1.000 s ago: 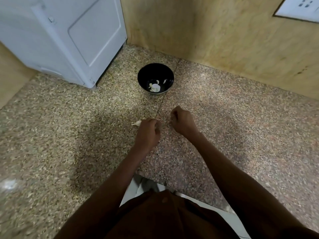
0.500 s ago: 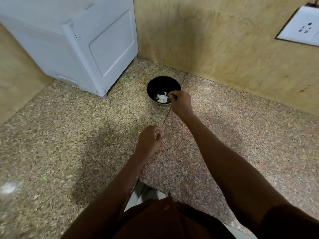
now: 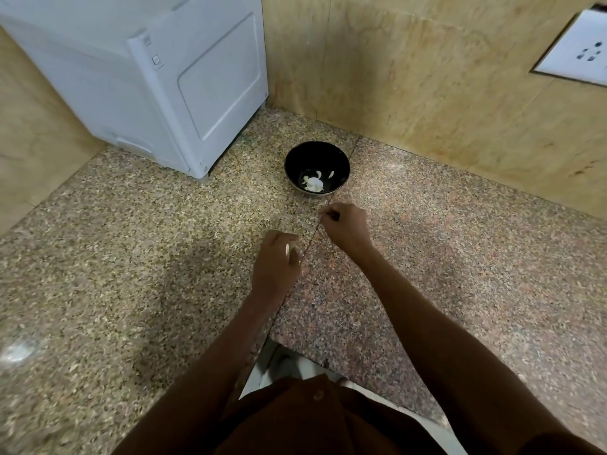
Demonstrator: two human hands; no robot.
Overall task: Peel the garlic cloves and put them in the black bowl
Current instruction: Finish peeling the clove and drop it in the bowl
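Nearest me, my left hand [image 3: 277, 261] curls around what looks like a garlic clove [image 3: 287, 249]; my right hand [image 3: 345, 226] is loosely curled, contents unclear. Beyond, the black bowl [image 3: 317, 167] on the granite counter [image 3: 460, 257] holds peeled cloves [image 3: 313, 183].

whatever my left hand [image 3: 276, 264] holds hidden by curled fingers, my right hand [image 3: 345, 224] likewise unclear, wall socket [image 3: 578, 54] cut off by edge

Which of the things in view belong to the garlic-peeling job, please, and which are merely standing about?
Part of the job:
black bowl, pale garlic pieces inside it
left hand, fingers curled around something small and pale
right hand, fingers curled

Just there:
white appliance in the corner
wall socket
speckled stone counter
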